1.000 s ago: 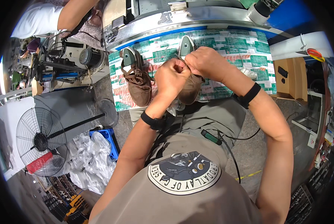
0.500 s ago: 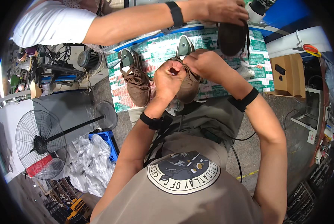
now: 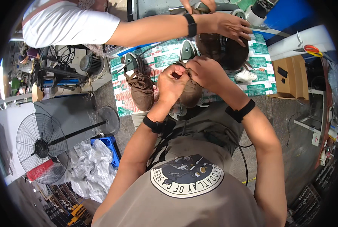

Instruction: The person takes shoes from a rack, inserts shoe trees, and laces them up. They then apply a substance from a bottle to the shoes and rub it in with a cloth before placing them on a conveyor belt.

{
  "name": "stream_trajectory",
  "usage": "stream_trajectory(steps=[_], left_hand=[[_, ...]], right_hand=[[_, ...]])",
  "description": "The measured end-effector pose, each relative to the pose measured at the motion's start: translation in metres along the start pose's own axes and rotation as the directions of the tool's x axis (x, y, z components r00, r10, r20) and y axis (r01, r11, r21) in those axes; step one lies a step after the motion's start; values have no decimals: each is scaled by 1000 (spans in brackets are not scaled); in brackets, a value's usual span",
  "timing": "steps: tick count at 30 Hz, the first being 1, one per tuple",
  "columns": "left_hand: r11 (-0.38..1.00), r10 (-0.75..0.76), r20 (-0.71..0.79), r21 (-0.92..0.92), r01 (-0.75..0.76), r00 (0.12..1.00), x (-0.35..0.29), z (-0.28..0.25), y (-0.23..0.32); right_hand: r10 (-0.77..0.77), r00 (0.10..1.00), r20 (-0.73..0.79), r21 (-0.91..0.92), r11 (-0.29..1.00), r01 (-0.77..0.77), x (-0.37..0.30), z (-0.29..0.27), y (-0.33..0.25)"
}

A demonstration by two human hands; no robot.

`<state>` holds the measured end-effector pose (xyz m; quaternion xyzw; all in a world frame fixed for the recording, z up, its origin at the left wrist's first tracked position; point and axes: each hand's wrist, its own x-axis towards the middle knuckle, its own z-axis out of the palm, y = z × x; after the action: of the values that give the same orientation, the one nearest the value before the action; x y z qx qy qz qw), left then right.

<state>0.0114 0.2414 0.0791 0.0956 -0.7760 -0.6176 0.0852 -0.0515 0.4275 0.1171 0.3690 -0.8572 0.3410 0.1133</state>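
A brown sneaker (image 3: pixel 191 95) sits before me, toe toward me, a green-grey insert (image 3: pixel 187 50) at its heel end. Over its lacing, my left hand (image 3: pixel 170 84) is curled with thumb and finger pinched on the shoelace (image 3: pixel 186 70). Close against it, my right hand (image 3: pixel 206 72) also pinches the lace, knuckles up. The fingers hide most of the knot area. To the left stands a matching laced brown sneaker (image 3: pixel 143 92), apart from both hands.
A co-worker's hand (image 3: pixel 232 27) spreads over dark brown shoes (image 3: pixel 229 53) at the back right. White crumpled material (image 3: pixel 245 75) lies on the green-and-white taped tabletop (image 3: pixel 261 87). A cardboard box (image 3: pixel 299 75) stands right; a floor fan (image 3: pixel 41 147) and plastic bags (image 3: pixel 93 166) are left.
My hands have drawn slightly closer together at the lace. The co-worker's arm has moved right and nearer, its hand now spread over dark shoes. Another hand has appeared at the top edge.
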Motion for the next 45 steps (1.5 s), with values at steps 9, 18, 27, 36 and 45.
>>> stream_trajectory(steps=[9, 18, 27, 36, 45], left_hand=[[998, -19, 11, -57, 20, 1000, 0, 1, -8], [864, 264, 117, 412, -289, 957, 0, 0, 38], [973, -77, -58, -223, 62, 995, 8, -19, -10], [932, -107, 310, -300, 204, 945, 40, -31, 82], [963, 4, 440, -243, 115, 898, 78, -52, 144]], right_hand=[[534, 846, 18, 410, 767, -493, -25, 8, -14], [268, 759, 593, 646, 404, -648, 4, -30, -8], [374, 826, 422, -150, 927, -343, 13, -61, 7], [336, 842, 421, 885, 48, -462, 45, -84, 1], [338, 854, 396, 791, 347, -504, 33, -105, -3]])
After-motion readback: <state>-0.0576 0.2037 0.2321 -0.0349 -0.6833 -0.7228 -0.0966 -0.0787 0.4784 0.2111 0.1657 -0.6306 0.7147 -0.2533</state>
